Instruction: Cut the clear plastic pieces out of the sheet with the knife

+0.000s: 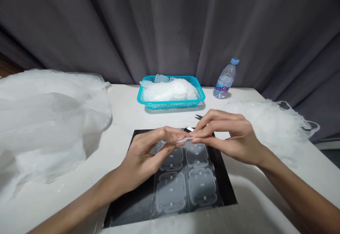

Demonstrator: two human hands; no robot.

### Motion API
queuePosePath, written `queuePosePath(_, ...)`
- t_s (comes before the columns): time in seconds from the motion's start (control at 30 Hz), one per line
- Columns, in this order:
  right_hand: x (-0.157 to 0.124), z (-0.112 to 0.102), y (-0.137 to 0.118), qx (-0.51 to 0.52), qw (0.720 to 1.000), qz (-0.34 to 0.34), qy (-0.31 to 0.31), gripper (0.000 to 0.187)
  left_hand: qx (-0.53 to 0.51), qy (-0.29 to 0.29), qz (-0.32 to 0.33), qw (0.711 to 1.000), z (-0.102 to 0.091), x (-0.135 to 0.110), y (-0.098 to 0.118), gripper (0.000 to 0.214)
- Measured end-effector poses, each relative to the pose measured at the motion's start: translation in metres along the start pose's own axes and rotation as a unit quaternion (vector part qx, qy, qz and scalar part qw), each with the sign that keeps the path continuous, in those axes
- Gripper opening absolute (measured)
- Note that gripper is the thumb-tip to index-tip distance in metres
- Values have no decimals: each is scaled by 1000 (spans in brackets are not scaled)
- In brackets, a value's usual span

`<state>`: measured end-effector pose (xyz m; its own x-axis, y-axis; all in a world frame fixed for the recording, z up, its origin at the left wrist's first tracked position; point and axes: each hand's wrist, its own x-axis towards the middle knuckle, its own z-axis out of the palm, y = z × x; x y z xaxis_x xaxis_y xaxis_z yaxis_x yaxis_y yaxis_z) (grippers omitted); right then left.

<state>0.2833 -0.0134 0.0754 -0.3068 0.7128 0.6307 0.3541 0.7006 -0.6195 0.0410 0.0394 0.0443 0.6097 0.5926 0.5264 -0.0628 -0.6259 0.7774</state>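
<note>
You have two hands in view, and both meet over one thing; your left hand (145,156) and your right hand (228,138) pinch a single thin translucent piece (186,140) between thumb and fingertips, one hand at each end, with the fingers curled closed on it. The piece sits in the air just above the far edge of one black mat (225,188), near the middle of the white table (127,110); on the mat lies one clear sheet (183,184) with four moulded shapes showing plainly, in two columns of two; any others under your left hand cannot be counted. Just beyond your right fingers lie the dark tips of one small tool (198,117); what kind it is you cannot tell. Further back stands one teal basket (140,97) heaped with pale pieces, too many and too blurred to count; beside it, to the right, one water bottle (225,79) stands upright. Two heaps of white film flank you: a large heap (47,120) on the left; a smaller heap (268,127) on the right.
</note>
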Motion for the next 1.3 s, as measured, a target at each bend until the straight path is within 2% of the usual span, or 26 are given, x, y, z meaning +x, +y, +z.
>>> queuePosePath(0.2,0,-1,2,8,1000,0,0,5,57,-32,57,996,-5,-1,6,45)
queuePosePath(0.43,-2,1,6,25,1000,12,2,6,95,-33,59,993,-6,-1,12,43)
queuePosePath(0.57,-1,1,6,19,1000,22,0,4,70,-36,25,997,-6,-1,6,35)
queuePosePath(0.73,-2,3,1,22,1000,21,10,2,-53,10,-59,997,-1,6,2,8)
queuePosePath(0.83,-1,4,0,21,999,20,16,2,-117,5,-92,989,1,8,2,8)
queuePosePath(0.97,-1,4,0,23,999,17,22,2,-142,2,-124,982,3,9,2,10)
queuePosePath(1.07,-1,3,0,17,997,71,-2,8,-139,26,-135,981,4,11,2,12)
queuePosePath(1.17,-2,4,3,9,983,175,-61,31,-156,95,-165,969,6,14,-2,19)
queuePosePath(1.23,-3,7,7,13,976,203,-75,23,-168,134,-178,960,6,15,-8,30)
queuePosePath(1.3,-3,11,10,14,977,202,-60,7,-164,132,-179,961,5,16,-14,37)
